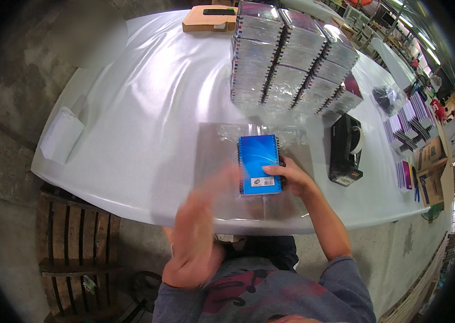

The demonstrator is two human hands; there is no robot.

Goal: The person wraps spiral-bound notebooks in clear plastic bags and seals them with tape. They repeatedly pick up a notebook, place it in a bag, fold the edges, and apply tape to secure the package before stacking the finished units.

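Observation:
A blue spiral-bound notebook (257, 156) with a white label near its bottom edge lies in front of me on a clear plastic sheet (211, 145). Coils show along both of its long sides, so more notebooks may be beneath it. My right hand (292, 173) grips its right edge, thumb on the cover and fingers down the side. By the left edge is my left hand (226, 180), smeared by motion; its fingers cannot be made out, nor whether it touches the notebook.
Tall stacks of plastic-wrapped spiral notebooks (292, 59) stand at the back. To the right sits a black tape dispenser (343, 151), with more notebooks (410, 124) and cardboard boxes (432, 167) beyond. A brown cardboard box (206, 21) lies far back; white paper (63, 134) is at left.

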